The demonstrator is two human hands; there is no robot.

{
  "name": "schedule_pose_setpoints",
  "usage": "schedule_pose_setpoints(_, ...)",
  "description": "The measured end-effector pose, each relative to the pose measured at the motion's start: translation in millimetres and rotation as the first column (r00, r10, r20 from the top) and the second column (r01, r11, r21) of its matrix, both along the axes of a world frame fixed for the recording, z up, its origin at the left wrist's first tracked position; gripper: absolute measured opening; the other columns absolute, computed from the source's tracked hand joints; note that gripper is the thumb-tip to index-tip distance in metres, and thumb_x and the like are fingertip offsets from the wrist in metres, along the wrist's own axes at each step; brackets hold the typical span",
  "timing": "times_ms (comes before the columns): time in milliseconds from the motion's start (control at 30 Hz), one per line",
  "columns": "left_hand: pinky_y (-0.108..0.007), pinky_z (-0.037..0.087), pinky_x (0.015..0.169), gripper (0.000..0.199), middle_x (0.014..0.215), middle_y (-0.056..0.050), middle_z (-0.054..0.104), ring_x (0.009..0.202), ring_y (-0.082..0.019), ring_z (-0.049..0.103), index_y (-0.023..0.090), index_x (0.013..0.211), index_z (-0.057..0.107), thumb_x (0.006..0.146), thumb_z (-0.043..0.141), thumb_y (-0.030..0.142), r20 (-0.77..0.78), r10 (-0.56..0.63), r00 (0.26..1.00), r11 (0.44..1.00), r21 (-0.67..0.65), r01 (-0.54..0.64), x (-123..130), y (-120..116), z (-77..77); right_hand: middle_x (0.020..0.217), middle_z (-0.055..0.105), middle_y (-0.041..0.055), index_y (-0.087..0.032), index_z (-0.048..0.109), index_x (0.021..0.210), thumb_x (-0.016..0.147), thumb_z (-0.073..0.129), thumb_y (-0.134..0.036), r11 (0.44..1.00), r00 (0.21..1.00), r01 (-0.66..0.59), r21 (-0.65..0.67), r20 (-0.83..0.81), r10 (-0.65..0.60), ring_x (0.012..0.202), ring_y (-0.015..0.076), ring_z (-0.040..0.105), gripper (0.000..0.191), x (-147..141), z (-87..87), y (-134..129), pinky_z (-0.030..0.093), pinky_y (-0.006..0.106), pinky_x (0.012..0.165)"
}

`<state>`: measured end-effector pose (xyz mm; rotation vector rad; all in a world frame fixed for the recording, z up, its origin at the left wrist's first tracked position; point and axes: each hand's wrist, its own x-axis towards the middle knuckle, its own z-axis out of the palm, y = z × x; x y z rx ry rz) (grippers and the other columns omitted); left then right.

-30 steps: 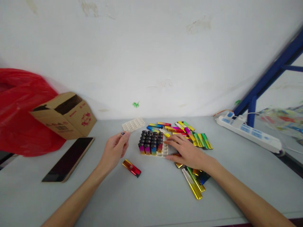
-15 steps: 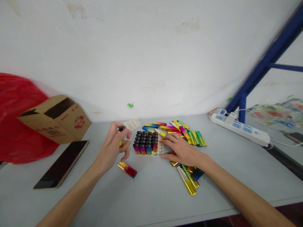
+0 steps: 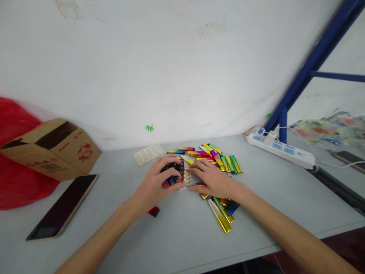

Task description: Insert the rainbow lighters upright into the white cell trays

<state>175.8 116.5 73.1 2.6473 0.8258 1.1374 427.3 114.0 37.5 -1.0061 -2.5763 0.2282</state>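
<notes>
Black-topped lighters (image 3: 173, 166) stand under the left grip (image 3: 155, 182), hold unclear, beside the loosely spread right grip (image 3: 216, 180).

Gap right of carton (image 3: 57, 160), lighters (image 3: 217, 158) farther right

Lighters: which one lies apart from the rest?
The red one on the near side of the left hand, partly hidden: it lies alone; others stand in the tray or lie grouped around the right hand.

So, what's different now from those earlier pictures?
The left hand has moved right, from beside the standing lighters to around them; whether it released the lighter it held is hidden. The right hand stays by the tray; the cardboard box hasn't moved.
</notes>
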Motion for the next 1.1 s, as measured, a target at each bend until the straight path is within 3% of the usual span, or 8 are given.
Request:
schedule_pose_setpoints(167, -0.052, 0.049, 0.111, 0.011, 0.120, -0.009, 0.073, 0.132, -0.029, 0.058, 0.023, 0.089, 0.073, 0.085, 0.082, 0.028, -0.018, -0.042, 0.999, 0.987, 0.153, 0.044, 5.0, 0.5, -6.3, 0.132, 0.061, 0.0172, -0.015, 0.058, 0.141, 0.099, 0.059, -0.057, 1.000, 1.000, -0.009, 0.017, -0.016, 0.009, 0.132, 0.0349, 0.049, 0.058, 0.8, -2.3, 0.7, 0.045, 0.057, 0.113)
schedule_pose_setpoints(600, -0.053, 0.048, 0.108, 0.016, 0.112, -0.006, 0.077, 0.120, -0.029, 0.065, 0.026, 0.086, 0.075, 0.082, 0.085, 0.038, -0.009, 0.065, 0.998, 0.989, 0.132, -0.064, 7.8, 4.2, -18.3, 0.132, 0.061, 0.0166, -0.017, 0.058, 0.140, 0.102, 0.056, -0.055, 0.999, 1.000, -0.010, 0.036, -0.016, 0.011, 0.133, 0.0345, 0.050, 0.054, 1.0, -2.8, 0.3, 0.045, 0.056, 0.113)
schedule_pose_setpoints(767, -0.054, 0.046, 0.110, 0.018, 0.124, -0.010, 0.072, 0.125, -0.030, 0.061, 0.023, 0.088, 0.074, 0.085, 0.082, 0.039, -0.103, 0.078, 0.992, 0.974, 0.220, -0.054, 4.6, 3.0, -18.6, 0.131, 0.062, 0.0161, -0.017, 0.059, 0.140, 0.099, 0.058, -0.060, 0.999, 1.000, 0.009, 0.034, -0.001, -0.009, 0.131, 0.0344, 0.050, 0.059, -0.7, -2.1, -0.5, 0.045, 0.056, 0.113)
schedule_pose_setpoints(833, -0.057, 0.043, 0.115, 0.016, 0.133, -0.012, 0.067, 0.129, -0.031, 0.058, 0.024, 0.098, 0.075, 0.088, 0.079, 0.036, -0.175, 0.109, 0.979, 0.968, 0.244, -0.064, 3.4, 2.1, -18.0, 0.129, 0.064, 0.0157, -0.017, 0.061, 0.137, 0.095, 0.062, -0.064, 0.999, 1.000, 0.029, 0.044, -0.001, -0.029, 0.129, 0.0346, 0.052, 0.063, -3.1, -3.2, -0.7, 0.043, 0.058, 0.114)
schedule_pose_setpoints(967, -0.058, 0.038, 0.120, 0.037, 0.135, -0.013, 0.064, 0.130, -0.029, 0.058, 0.029, 0.130, 0.067, 0.093, 0.073, 0.028, -0.244, 0.130, 0.961, 0.957, 0.284, -0.057, 0.5, -6.5, -6.6, 0.123, 0.069, 0.0143, -0.017, 0.066, 0.125, 0.092, 0.065, -0.066, 0.994, 0.996, 0.083, 0.066, 0.010, -0.084, 0.128, 0.0351, 0.056, 0.059, -8.7, -5.2, -1.1, 0.030, 0.063, 0.122)
schedule_pose_setpoints(1033, -0.056, 0.040, 0.120, 0.043, 0.134, -0.013, 0.065, 0.129, -0.029, 0.059, 0.027, 0.132, 0.063, 0.091, 0.076, 0.030, -0.186, 0.120, 0.975, 0.955, 0.290, -0.062, -6.9, -16.4, 6.9, 0.124, 0.071, 0.0140, -0.017, 0.066, 0.126, 0.092, 0.066, -0.064, 0.995, 0.996, 0.085, 0.060, -0.002, -0.085, 0.130, 0.0346, 0.056, 0.058, -10.3, -4.6, -1.1, 0.027, 0.063, 0.124)
schedule_pose_setpoints(1100, -0.052, 0.045, 0.116, 0.043, 0.131, -0.011, 0.067, 0.125, -0.029, 0.062, 0.028, 0.130, 0.062, 0.090, 0.077, 0.028, -0.091, 0.177, 0.980, 0.950, 0.277, -0.146, -22.4, -29.7, 21.0, 0.124, 0.072, 0.0136, -0.017, 0.066, 0.128, 0.092, 0.068, -0.061, 0.996, 0.997, 0.077, 0.048, -0.016, -0.076, 0.132, 0.0338, 0.056, 0.057, -10.8, -3.2, -1.0, 0.026, 0.062, 0.125)
